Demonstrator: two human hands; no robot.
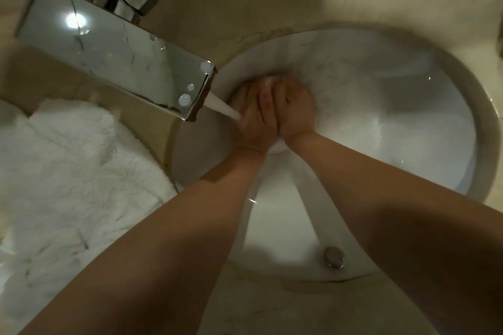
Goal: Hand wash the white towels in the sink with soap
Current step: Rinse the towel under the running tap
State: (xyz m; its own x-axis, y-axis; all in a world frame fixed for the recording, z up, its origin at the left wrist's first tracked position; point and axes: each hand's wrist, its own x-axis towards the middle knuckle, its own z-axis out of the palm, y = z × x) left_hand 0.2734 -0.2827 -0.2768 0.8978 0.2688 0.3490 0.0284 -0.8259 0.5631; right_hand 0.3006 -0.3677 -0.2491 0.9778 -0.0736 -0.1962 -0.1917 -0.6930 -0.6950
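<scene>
My left hand [251, 117] and my right hand [295, 106] are pressed side by side in the round white sink [487, 128]. Together they grip a bunched part of a wet white towel [351, 95]. Bits of white show above my fingers and between my wrists. The remainder of that towel spreads across the basin to the right, blurred. A flat chrome faucet [114, 54] reaches over the sink from the upper left. Its stream of water [221, 107] lands on the back of my left hand. I see no bar or bottle of soap.
A heap of dry white towels [68, 171] lies on the beige counter to the left of the sink. The chrome drain stopper [334, 255] sits at the basin's near side, between my forearms. The faucet spout hangs close above my left hand.
</scene>
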